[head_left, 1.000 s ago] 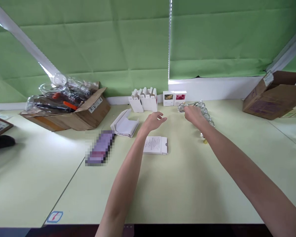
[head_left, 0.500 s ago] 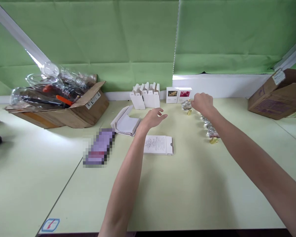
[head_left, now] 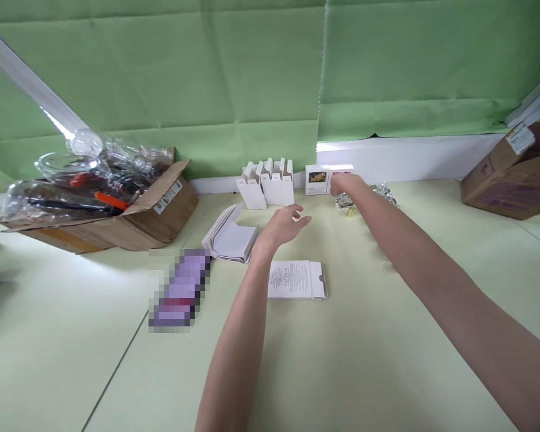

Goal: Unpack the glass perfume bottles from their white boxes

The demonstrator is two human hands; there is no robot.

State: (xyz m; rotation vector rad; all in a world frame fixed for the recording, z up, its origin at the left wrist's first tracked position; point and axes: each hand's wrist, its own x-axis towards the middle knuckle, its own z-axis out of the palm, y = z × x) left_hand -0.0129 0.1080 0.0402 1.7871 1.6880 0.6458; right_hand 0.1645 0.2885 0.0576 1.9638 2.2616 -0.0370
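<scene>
Green blinds (head_left: 162, 66) fill the background behind a pale worktop (head_left: 342, 372). Along its far edge stand a crammed cardboard box (head_left: 162, 219) to the left and a plainer brown box (head_left: 504, 186) to the right. Folded white card (head_left: 234, 237) lies between them, a blurred purple object (head_left: 184, 285) nearer the near edge. Upright white cartons (head_left: 270, 187) line the far edge; a flat white carton (head_left: 297, 279) lies nearer. The left hand (head_left: 284, 225) is open and empty, fingers loosely bent. The right hand (head_left: 345, 184), fingers curled, covers part of two picture boxes (head_left: 316, 180) at the far edge; whether it grips anything I cannot tell. Just beside it are shiny silvery pieces (head_left: 342, 201) and a small gold piece (head_left: 351, 212). The step in hand seems a right-handed reach; handling there calls for precise fingertips clear of the boxes.
</scene>
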